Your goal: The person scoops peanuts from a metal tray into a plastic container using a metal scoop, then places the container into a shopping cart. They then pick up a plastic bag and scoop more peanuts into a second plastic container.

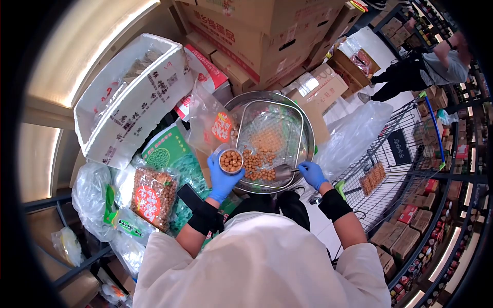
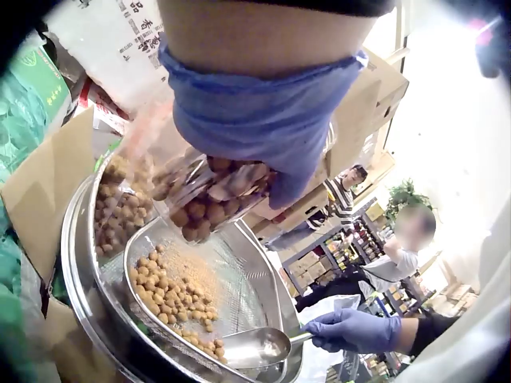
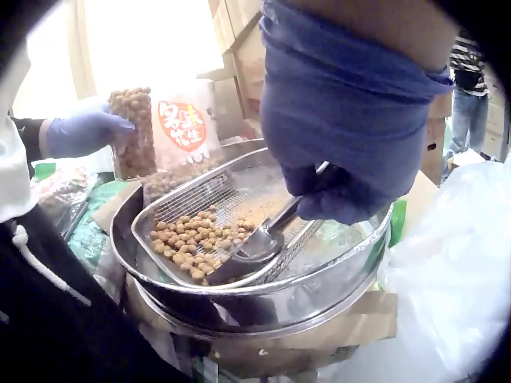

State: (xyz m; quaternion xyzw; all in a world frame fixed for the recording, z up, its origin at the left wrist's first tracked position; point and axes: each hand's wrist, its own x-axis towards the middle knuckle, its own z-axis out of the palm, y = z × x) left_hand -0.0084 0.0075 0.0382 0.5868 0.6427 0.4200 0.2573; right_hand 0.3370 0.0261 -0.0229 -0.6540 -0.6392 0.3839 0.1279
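Gloved in blue, my left hand point(image 1: 224, 180) holds a clear plastic jar point(image 2: 209, 209) full of round brown coated peanuts point(image 1: 231, 160) beside the basin's left rim. My gloved right hand point(image 1: 312, 175) grips the handle of a metal scoop point(image 1: 283, 172) at the near right. The scoop's bowl point(image 3: 254, 246) lies low in a wire mesh basket point(image 1: 299, 119), against a heap of loose coated peanuts point(image 2: 166, 289). Fine crumbs point(image 1: 267, 137) lie on the mesh behind the heap. The basket sits inside a round steel basin point(image 1: 310, 134).
A printed clear bag point(image 3: 185, 128) with coated peanuts leans at the basin's left. A full peanut bag point(image 1: 153, 197), foam box point(image 1: 134, 105) and plastic bags stand left. Cartons point(image 1: 241, 38) rise behind. At right are a shopping cart point(image 1: 393, 169) and a person point(image 1: 436, 69).
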